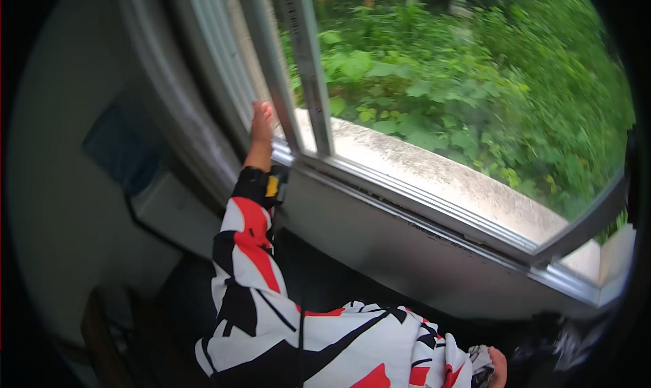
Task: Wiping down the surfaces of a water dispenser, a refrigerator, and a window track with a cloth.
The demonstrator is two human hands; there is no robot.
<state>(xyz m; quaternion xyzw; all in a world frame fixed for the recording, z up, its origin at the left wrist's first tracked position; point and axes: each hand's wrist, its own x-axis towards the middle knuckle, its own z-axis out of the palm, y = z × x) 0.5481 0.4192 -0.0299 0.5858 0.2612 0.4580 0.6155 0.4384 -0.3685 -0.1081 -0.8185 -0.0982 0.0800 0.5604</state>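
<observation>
My left hand [262, 121] reaches out to the left side of a sliding window, beside the upright metal frame [278, 83]; whether it touches the frame is unclear. No object shows in it. A black device with a yellow patch [273, 184] sits at that wrist. Down at the lower right, my right hand [497, 367] is partly hidden and closed on a crumpled greyish cloth [480, 360]. The metal window track [407, 205] runs diagonally in front of me, below the glass pane [457, 93].
Outside lie a pale concrete ledge [432, 169] and dense green plants. A curtain [178, 83] hangs at the left, near a blue container [124, 144] and a white surface [175, 210]. Dark brown furniture [96, 332] stands lower left. Crinkled clear plastic [574, 345] lies lower right.
</observation>
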